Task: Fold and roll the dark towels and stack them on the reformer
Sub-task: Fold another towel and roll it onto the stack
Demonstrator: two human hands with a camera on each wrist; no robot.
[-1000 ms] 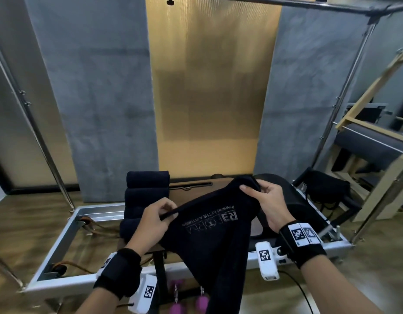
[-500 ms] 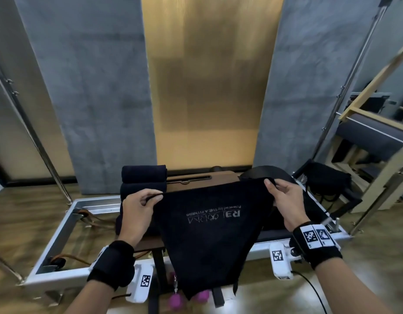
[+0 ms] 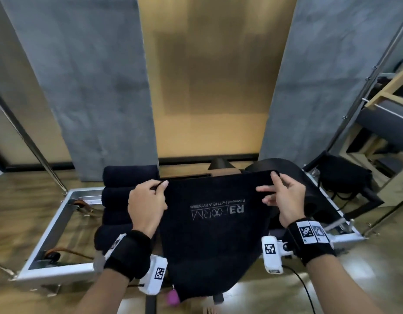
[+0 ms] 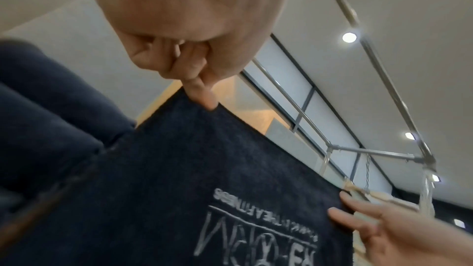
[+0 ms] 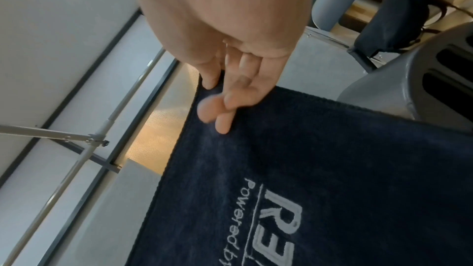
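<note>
Dark towel (image 3: 214, 223) held spread above reformer (image 3: 60, 223) | left hand (image 3: 146, 205) and right hand (image 3: 284, 198) fingers pinching top corners | rolled towels (image 3: 128, 177) stacked at reformer's left | fold, roll, stack pending

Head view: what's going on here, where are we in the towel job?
A person holds a dark logo towel spread out by its top edge, left hand pinching one corner, right hand the other. It hangs unfolded above the reformer. Several rolled towels are already stacked on the left.
</note>
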